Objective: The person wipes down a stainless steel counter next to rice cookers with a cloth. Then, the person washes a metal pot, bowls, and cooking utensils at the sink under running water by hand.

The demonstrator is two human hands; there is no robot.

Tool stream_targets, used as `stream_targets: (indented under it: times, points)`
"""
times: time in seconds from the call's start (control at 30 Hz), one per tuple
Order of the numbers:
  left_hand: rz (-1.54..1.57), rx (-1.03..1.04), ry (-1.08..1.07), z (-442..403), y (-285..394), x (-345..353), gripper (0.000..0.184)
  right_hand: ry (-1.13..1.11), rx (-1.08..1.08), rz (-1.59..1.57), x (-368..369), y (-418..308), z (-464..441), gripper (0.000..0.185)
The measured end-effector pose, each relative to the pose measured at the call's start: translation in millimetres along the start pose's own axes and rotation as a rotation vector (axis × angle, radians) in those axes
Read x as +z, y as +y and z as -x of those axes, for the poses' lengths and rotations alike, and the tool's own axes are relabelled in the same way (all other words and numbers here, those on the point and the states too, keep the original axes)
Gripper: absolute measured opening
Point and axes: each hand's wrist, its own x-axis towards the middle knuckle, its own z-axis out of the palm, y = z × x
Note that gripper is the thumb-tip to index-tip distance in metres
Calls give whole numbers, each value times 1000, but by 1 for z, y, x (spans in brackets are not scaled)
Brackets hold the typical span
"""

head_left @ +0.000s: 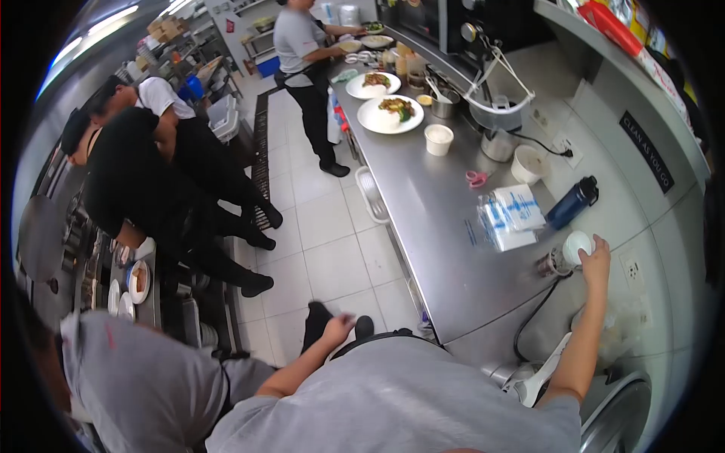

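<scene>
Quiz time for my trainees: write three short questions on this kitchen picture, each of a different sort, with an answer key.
1. What does the person's right hand touch?
2. True or false: the pink scissors lie on the steel counter.
3. Which is nearest the right hand?
A) the pink scissors
B) the dark blue bottle
C) a plate of rice

Key:
1. A small white round item.
2. True.
3. B.

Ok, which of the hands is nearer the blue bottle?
Right. The right hand is close to the blue bottle; the left hand is well away, off the counter.
</scene>
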Motion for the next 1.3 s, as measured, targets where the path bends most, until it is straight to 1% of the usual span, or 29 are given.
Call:
stream_targets:
  times: [0.03, 0.07, 0.1, 0.17, 0.2, 0.23, 0.27, 0.3, 0.33, 0.37, 0.43, 0.47, 0.5, 0.57, 0.6, 0.67, 0.77, 0.87, 0.9, 0.97, 1.0, 1.07, 1.1, 1.2, 1.23, 1.3]
  points:
    - [0, 42, -21, -21, 28, -1, 32, 10, 60, 77, 0, 14, -1, 56]
    - [61, 179, -47, -32, 78, -14, 32, -19, 46, 44, 8, 35, -4, 57]
    - [81, 303, -56, -53, 105, -12, 34, -49, 41, 10, 20, 52, -7, 59]
    - [86, 453, -135, -83, 177, -6, 32, -127, 53, -107, 40, 76, -11, 64]
    - [71, 479, -223, -97, 209, 4, 35, -179, 50, -131, 44, 78, -9, 63]
    - [92, 560, -291, -108, 239, 15, 39, -229, 54, -138, 45, 76, -9, 63]
    - [125, 642, -350, -114, 270, 30, 43, -310, 157, -336, 36, 65, -6, 67]
    - [113, 672, -415, -114, 301, 43, 49, -373, 203, -357, 27, 54, -6, 69]
    - [101, 704, -462, -116, 327, 57, 55, -381, 177, -276, 28, 55, -9, 70]
    - [73, 759, -498, -121, 344, 76, 61, -362, 190, -260, 23, 50, -9, 68]
    - [24, 861, -548, -124, 377, 117, 71, -270, 213, 13, 16, 46, -11, 64]
    - [35, 883, -536, -126, 390, 139, 75, -229, 217, 149, 14, 47, -13, 62]
    - [46, 902, -522, -129, 399, 163, 80, -293, 217, 115, 14, 54, -16, 48]
    - [54, 899, -513, -130, 423, 200, 90, -543, 337, -40, 20, 61, -22, 45]
    - [79, 897, -513, -132, 432, 216, 91, -664, 395, -120, 25, 66, -26, 44]
    - [133, 887, -511, -137, 446, 246, 94, -433, 346, -417, 46, 77, -18, 27]
    - [267, 818, -482, -139, 460, 274, 88, -367, 407, -674, 55, 59, -12, 20]
    - [265, 768, -434, -136, 471, 273, 77, -170, 98, -538, 52, 51, -1, 15]
    - [287, 843, -373, -134, 474, 270, 74, -171, 23, -475, 32, 39, 2, 16]
    - [329, 994, -242, -131, 479, 259, 69, -104, -213, -357, -1, 11, 4, 20]
    - [396, 998, -263, -128, 481, 246, 66, -68, -332, -300, -15, -4, 5, 22]
    - [525, 1009, -293, -121, 485, 213, 61, -92, -368, -260, -43, -36, 7, 27]
    - [491, 1024, -217, -119, 484, 199, 64, -106, -388, -241, -54, -51, 12, 30]
    - [514, 1127, -135, -123, 484, 159, 69, 25, -492, -191, -76, -91, 24, 36]
    - [525, 1098, -121, -122, 481, 147, 72, 43, -521, -198, -80, -101, 28, 37]
    - [494, 1119, -35, -118, 476, 123, 73, 73, -580, -208, -87, -114, 34, 38]
